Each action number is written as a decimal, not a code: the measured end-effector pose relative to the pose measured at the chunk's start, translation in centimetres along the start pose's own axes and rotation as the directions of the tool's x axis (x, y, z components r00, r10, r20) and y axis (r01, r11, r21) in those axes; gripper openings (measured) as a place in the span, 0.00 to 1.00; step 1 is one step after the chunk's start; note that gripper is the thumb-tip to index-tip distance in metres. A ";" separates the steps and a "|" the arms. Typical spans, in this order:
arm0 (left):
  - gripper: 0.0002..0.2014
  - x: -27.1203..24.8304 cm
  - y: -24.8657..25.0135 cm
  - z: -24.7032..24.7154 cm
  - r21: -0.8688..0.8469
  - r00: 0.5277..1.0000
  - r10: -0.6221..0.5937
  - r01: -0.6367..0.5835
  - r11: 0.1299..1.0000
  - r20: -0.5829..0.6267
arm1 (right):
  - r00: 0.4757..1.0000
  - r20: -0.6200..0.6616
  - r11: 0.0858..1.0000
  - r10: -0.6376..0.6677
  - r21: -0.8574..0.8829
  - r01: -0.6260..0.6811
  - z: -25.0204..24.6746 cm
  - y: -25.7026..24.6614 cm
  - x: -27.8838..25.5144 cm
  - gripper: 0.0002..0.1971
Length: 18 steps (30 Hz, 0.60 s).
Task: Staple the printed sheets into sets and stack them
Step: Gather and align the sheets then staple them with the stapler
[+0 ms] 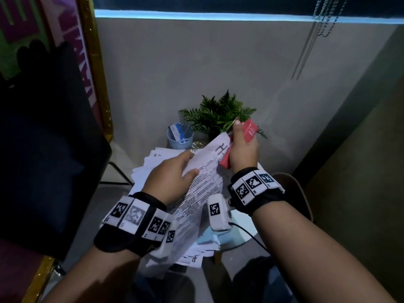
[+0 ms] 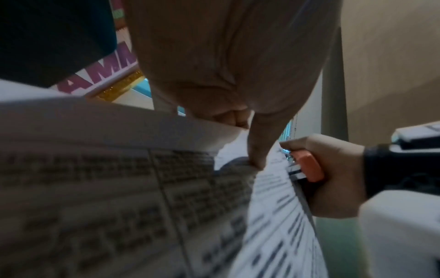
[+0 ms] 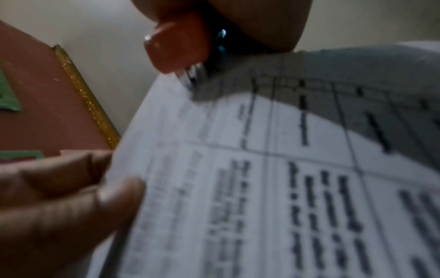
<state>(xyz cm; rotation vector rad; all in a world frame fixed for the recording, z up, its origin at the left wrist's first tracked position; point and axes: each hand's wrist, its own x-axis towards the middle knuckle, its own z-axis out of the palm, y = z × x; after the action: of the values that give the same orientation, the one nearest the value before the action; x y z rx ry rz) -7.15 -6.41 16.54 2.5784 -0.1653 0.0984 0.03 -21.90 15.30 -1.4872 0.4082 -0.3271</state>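
Observation:
My left hand [image 1: 175, 171] pinches a set of printed sheets [image 1: 205, 171] and holds it lifted over the small table, thumb on the printed side. My right hand [image 1: 241, 147] grips a red stapler [image 1: 249, 130] whose mouth sits over the top corner of the set. In the left wrist view my left fingers [image 2: 257, 150] pinch the printed sheets [image 2: 119, 197] close to the red stapler [image 2: 309, 167]. The right wrist view shows the stapler [image 3: 176, 47] on the corner of the sheets [image 3: 262, 178].
Several loose printed sheets [image 1: 150, 165] lie heaped on the small round table [image 1: 237, 232]. A blue mesh cup [image 1: 179, 136] and a potted fern [image 1: 218, 114] stand at the back by the wall. A dark chair back [image 1: 43, 149] rises at the left.

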 end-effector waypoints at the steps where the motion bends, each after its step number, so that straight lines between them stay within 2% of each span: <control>1: 0.13 0.2 -0.1 -0.1 0.049 1.000 -0.011 0.010 0.999 0.010 | 1.000 0.008 1.000 0.004 0.010 -0.005 -0.2 -0.1 0.2 0.28; 3: 0.10 0.3 -0.3 -0.2 0.082 0.999 -0.025 0.027 0.996 -0.023 | 0.999 -0.035 0.998 0.022 0.067 -0.019 -1.1 -0.6 0.8 0.19; 5: 0.10 0.4 -0.4 -0.3 0.063 0.995 -0.051 0.056 0.996 -0.086 | 0.990 -0.119 0.985 0.074 0.163 -0.054 -2.6 -1.2 1.5 0.17; 7: 0.12 0.6 -0.8 -0.6 0.020 0.984 -0.096 0.100 0.995 -0.147 | 0.982 -0.138 0.953 0.126 0.293 -0.081 -4.5 -1.7 2.0 0.16; 9: 0.13 0.8 -1.2 -0.9 -0.083 0.966 -0.159 0.145 0.986 -0.205 | 0.989 -0.044 0.911 0.143 0.396 -0.114 -6.4 -1.6 2.1 0.14; 12: 0.11 1.1 -1.5 -1.1 -0.297 0.924 -0.283 0.202 0.933 -0.259 | 0.963 0.183 0.896 0.200 0.364 -0.255 -8.3 0.1 1.4 0.13; 14: 0.07 1.5 -1.9 -0.7 -0.407 0.898 -0.339 0.208 0.889 -0.282 | 0.909 0.324 0.897 0.262 0.265 -0.353 -8.6 2.1 0.5 0.14; 16: 0.07 1.9 -2.3 0.1 -0.485 0.890 -0.365 0.200 0.851 -0.273 | 0.826 0.451 0.892 0.337 0.126 -0.433 -8.3 3.7 -0.5 0.18; 17: 0.07 2.1 -2.5 0.7 -0.511 0.891 -0.375 0.204 0.835 -0.256 | 0.793 0.493 0.894 0.357 0.064 -0.443 -7.9 4.2 -0.8 0.19; 18: 0.06 2.3 -2.7 1.3 -0.531 0.893 -0.386 0.216 0.819 -0.232 | 0.782 0.502 0.899 0.369 0.022 -0.438 -7.5 4.6 -0.8 0.19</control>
<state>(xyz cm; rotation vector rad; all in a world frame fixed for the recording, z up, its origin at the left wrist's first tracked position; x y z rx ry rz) -4.44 -5.06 14.28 2.0026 0.3178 0.3230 -4.27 -27.92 10.43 -1.2473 0.2780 0.3615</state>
